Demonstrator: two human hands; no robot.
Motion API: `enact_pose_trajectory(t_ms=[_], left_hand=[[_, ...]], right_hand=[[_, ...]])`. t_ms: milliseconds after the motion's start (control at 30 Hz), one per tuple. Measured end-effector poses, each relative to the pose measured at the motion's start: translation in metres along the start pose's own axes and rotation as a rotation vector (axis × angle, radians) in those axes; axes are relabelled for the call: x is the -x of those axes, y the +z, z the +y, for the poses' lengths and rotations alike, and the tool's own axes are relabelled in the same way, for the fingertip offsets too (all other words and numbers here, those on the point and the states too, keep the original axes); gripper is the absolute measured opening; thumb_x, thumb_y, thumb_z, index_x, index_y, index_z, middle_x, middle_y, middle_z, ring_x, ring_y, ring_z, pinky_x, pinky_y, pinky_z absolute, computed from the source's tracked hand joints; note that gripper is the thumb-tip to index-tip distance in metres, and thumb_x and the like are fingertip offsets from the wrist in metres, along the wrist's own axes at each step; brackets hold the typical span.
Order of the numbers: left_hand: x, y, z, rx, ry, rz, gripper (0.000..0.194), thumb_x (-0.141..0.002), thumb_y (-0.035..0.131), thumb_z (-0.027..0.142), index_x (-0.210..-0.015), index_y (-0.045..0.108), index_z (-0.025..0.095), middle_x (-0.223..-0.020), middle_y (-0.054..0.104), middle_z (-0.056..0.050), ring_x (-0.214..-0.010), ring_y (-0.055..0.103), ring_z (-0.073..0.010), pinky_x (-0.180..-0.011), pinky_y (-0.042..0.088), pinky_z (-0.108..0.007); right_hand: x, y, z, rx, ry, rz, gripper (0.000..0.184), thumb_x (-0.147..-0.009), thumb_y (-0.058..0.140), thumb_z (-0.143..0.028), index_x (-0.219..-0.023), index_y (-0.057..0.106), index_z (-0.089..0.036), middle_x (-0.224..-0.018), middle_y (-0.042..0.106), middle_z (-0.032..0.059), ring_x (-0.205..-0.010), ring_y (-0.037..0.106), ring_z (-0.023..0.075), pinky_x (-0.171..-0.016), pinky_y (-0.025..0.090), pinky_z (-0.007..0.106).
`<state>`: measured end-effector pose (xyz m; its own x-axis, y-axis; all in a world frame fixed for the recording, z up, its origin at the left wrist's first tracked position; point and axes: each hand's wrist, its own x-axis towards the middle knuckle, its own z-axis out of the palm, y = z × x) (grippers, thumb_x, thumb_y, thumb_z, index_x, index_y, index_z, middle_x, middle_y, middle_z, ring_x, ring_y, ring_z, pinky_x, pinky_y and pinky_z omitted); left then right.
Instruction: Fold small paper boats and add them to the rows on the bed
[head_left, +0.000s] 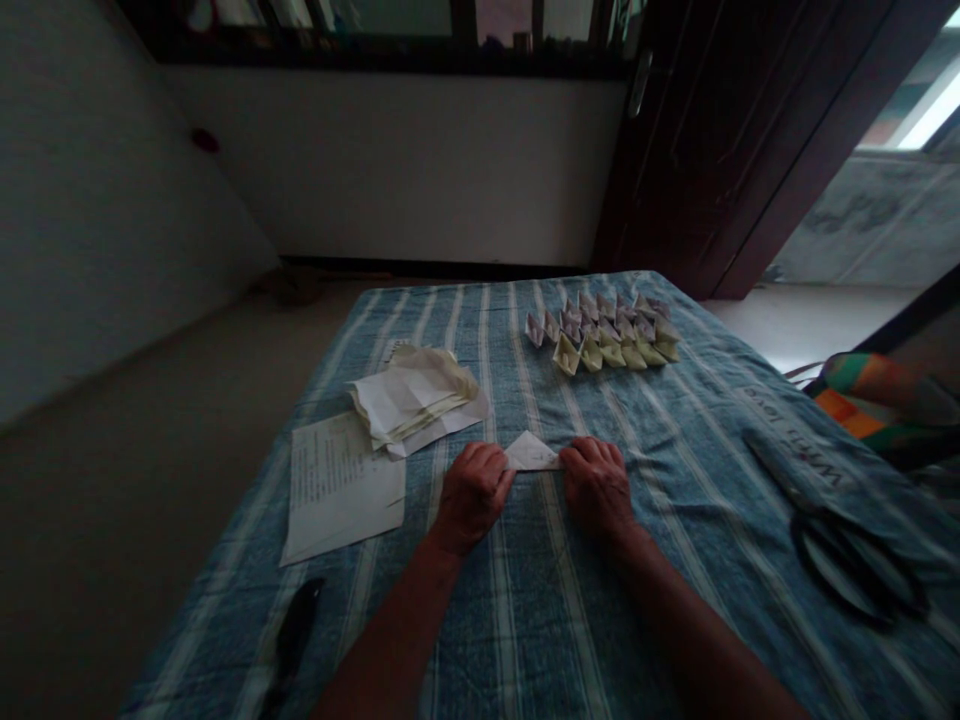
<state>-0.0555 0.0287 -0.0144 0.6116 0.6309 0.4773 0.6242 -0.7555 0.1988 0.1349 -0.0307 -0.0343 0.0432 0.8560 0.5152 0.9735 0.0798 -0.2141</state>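
A folded white paper triangle [531, 452] lies on the blue striped tablecloth [675, 430], its ends hidden under my hands. My left hand [472, 495] presses on its left end, and my right hand [596, 488] holds its right end. Beyond them stands a tight group of several small folded paper boats [600, 335]. Left of my hands are a loose stack of folded paper sheets [412, 395] and a printed sheet [337, 490] lying flat.
Black-handled scissors [847, 565] lie on the cloth at the right. A dark slender object [292, 630] lies near the front left edge. A multicoloured cloth [877, 400] sits beyond the right edge, and a dark wooden door [675, 150] stands behind the table.
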Motion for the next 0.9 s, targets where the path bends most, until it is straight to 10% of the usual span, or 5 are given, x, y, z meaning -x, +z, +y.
enact_pose_trajectory(t_ms=[900], left_hand=[[0.001,0.000,0.003,-0.005,-0.109,-0.020,0.011,-0.085,0.057,0.018,-0.074,0.058,0.019,-0.083,0.060,-0.006,-0.084,0.053,-0.0218,-0.076,0.048,-0.036]], right_hand=[[-0.015,0.004,0.008,-0.041,-0.186,0.026,0.022,-0.089,0.047,-0.011,-0.081,0.066,-0.020,-0.088,0.061,0.0074,-0.092,0.050,0.0229,-0.085,0.039,0.036]])
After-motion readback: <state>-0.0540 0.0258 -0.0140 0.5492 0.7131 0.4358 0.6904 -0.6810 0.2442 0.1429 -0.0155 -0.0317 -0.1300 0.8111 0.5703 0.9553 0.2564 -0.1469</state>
